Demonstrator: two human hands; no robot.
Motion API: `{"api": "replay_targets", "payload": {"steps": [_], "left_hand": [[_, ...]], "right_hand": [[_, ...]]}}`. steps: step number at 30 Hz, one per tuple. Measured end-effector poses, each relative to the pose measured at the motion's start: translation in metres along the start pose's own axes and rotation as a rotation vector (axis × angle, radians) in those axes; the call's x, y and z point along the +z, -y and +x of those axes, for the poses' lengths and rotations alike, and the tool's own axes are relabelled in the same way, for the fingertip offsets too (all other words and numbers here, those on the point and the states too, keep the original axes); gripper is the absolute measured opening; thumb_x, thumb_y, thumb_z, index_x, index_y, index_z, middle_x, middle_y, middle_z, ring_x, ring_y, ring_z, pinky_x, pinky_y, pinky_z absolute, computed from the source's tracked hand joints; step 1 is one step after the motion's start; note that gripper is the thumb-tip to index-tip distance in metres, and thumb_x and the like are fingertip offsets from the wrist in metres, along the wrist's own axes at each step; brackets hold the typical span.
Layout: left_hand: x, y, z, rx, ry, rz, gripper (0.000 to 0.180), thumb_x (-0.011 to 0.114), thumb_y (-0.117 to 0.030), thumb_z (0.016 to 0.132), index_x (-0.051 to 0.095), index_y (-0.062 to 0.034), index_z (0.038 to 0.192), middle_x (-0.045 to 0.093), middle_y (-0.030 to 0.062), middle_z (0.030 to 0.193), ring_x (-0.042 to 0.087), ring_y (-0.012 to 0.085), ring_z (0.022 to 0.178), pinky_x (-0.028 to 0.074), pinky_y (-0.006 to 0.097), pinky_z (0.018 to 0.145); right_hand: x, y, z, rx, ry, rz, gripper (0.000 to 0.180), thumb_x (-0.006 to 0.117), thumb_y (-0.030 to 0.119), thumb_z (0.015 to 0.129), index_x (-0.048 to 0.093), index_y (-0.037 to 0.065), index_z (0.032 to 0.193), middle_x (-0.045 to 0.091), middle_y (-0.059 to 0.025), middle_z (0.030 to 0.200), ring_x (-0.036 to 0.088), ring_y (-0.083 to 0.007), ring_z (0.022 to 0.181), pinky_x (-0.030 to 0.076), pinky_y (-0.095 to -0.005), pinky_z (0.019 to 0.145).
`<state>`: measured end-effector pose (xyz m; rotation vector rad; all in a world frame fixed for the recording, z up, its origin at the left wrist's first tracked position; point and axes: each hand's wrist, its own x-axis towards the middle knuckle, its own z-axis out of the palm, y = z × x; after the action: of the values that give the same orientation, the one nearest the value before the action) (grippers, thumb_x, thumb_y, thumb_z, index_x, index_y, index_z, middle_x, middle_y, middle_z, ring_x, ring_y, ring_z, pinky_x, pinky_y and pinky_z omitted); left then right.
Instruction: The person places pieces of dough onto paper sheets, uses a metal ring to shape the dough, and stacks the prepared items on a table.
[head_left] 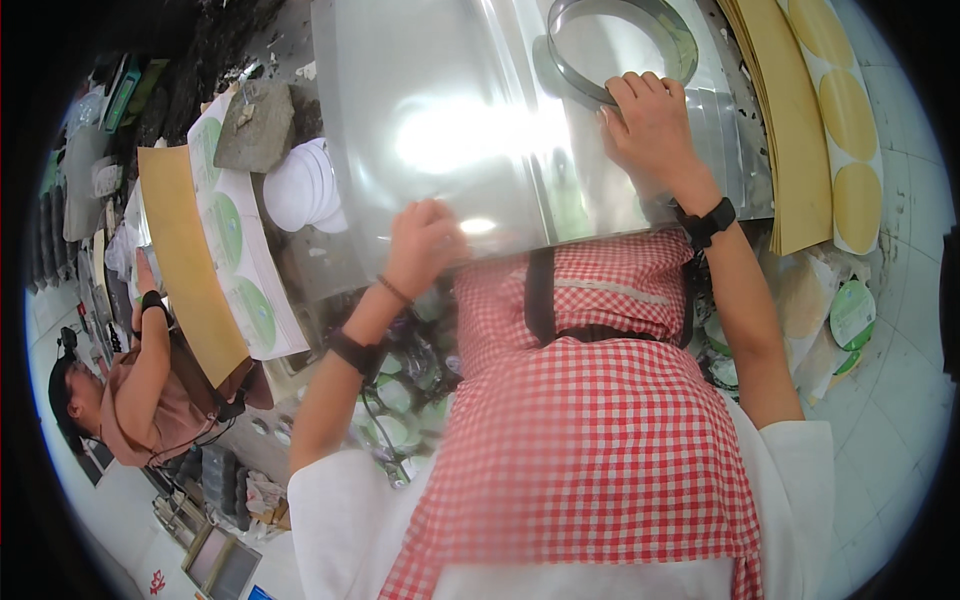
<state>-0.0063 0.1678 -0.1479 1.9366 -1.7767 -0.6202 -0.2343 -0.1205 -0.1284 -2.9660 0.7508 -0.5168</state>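
Observation:
My right hand (648,125) has its fingers hooked over the near rim of a large round band (684,55), grey-green and shiny, perhaps a coil or roll. The band rests on a glossy, glare-lit sheet-like surface (400,60) in front of me. Low at the front left of that surface, my left hand (425,245) is curled and smeared by motion. Its fingertips are blurred, so whether anything is in them is unclear. Both wrists wear black bands.
Left of the surface lie white round discs (300,187), a grey stone-like block (255,125) and sheets of green oval labels (252,310). Brown card (785,130) and yellow oval labels (857,207) line the right. A co-worker (150,400) works at far left.

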Motion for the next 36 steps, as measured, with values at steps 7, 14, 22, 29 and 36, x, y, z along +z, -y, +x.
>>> {"api": "replay_targets", "payload": {"steps": [7, 14, 22, 29, 36], "left_hand": [[-0.005, -0.009, 0.008, 0.048, -0.057, -0.018, 0.02, 0.077, -0.014, 0.071, 0.06, -0.0086, 0.079, 0.057, 0.0053, 0.093, 0.055, 0.0272, 0.091, 0.041, 0.039, 0.081], [-0.036, -0.005, 0.037, -0.112, 0.311, -0.227, 0.019, 0.074, -0.01, 0.076, 0.063, -0.0058, 0.09, 0.058, 0.0096, 0.088, 0.056, 0.028, 0.082, 0.046, 0.034, 0.07], [-0.008, -0.011, 0.025, 0.247, -0.005, -0.083, 0.018, 0.076, -0.005, 0.074, 0.067, -0.0079, 0.089, 0.051, 0.0039, 0.097, 0.048, 0.0224, 0.074, 0.045, 0.033, 0.07], [-0.011, -0.005, 0.033, 0.108, 0.078, -0.267, 0.016, 0.075, -0.007, 0.075, 0.067, -0.0029, 0.087, 0.054, 0.0081, 0.086, 0.054, 0.0268, 0.081, 0.046, 0.036, 0.073], [-0.073, -0.015, 0.101, 0.205, 0.534, -0.012, 0.011, 0.064, -0.009, 0.083, 0.064, -0.0036, 0.093, 0.06, 0.0141, 0.087, 0.059, 0.0322, 0.081, 0.048, 0.04, 0.072]], "right_hand": [[0.006, -0.001, -0.001, -0.017, -0.013, -0.008, 0.021, 0.062, 0.017, 0.08, 0.058, 0.008, 0.099, 0.059, -0.0055, 0.09, 0.056, -0.0233, 0.091, 0.04, -0.042, 0.086], [0.002, -0.001, 0.001, -0.029, -0.004, -0.021, 0.02, 0.062, 0.016, 0.08, 0.058, 0.008, 0.099, 0.059, -0.0058, 0.089, 0.057, -0.0232, 0.089, 0.04, -0.0408, 0.085], [-0.004, -0.009, -0.012, -0.062, 0.039, 0.04, 0.022, 0.063, 0.015, 0.079, 0.057, 0.008, 0.099, 0.059, -0.0068, 0.092, 0.057, -0.0245, 0.091, 0.04, -0.0412, 0.087], [-0.007, -0.002, -0.008, 0.0, 0.02, 0.037, 0.019, 0.064, 0.015, 0.078, 0.058, 0.008, 0.095, 0.059, -0.0068, 0.09, 0.057, -0.0243, 0.091, 0.04, -0.0397, 0.087], [-0.113, 0.004, -0.005, -0.042, 0.202, 0.891, 0.014, 0.067, 0.016, 0.083, 0.066, 0.005, 0.091, 0.065, -0.0079, 0.085, 0.061, -0.0269, 0.08, 0.045, -0.0393, 0.078]]}}
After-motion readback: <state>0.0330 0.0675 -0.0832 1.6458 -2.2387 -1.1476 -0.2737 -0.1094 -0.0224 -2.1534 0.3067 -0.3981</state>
